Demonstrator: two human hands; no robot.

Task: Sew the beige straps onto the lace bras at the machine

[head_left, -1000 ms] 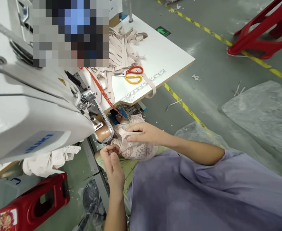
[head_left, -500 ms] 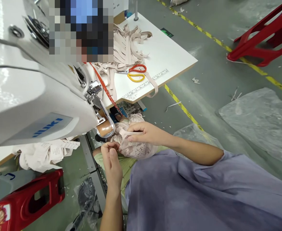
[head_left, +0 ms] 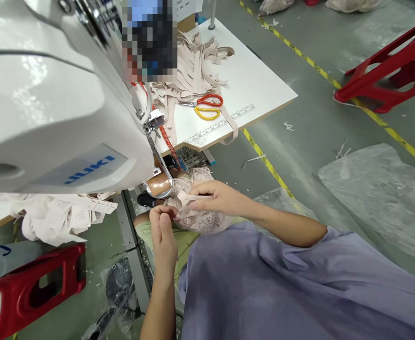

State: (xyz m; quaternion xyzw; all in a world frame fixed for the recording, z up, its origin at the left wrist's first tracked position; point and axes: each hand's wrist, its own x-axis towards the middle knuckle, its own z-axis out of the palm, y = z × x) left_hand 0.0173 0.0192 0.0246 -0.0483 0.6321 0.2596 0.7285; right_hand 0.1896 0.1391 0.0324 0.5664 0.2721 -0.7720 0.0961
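Note:
A bundle of pale pink lace fabric (head_left: pixel 202 219) lies in my lap, just below the arm of a white sewing machine (head_left: pixel 51 99). My right hand (head_left: pixel 216 197) pinches a beige strap against the top of the lace, fingers pressed together. My left hand (head_left: pixel 163 229) is closed in a pinch on the lace's left edge, close to the machine's metal guard (head_left: pixel 161 182). A heap of beige straps (head_left: pixel 189 71) covers the white table (head_left: pixel 264 89) beyond, with red and yellow scissors (head_left: pixel 207 106) beside it.
A pile of white labelled cloth pieces (head_left: pixel 62 215) hangs under the machine at left. A red plastic stool (head_left: pixel 30 288) stands at lower left, another red stool (head_left: pixel 388 71) at upper right. Clear plastic sheeting (head_left: pixel 381 189) lies on the grey floor beside yellow tape lines.
The view has shifted left and closer, so the machine head fills more of the frame. Both hands stay pinched on the lace and strap with barely any movement.

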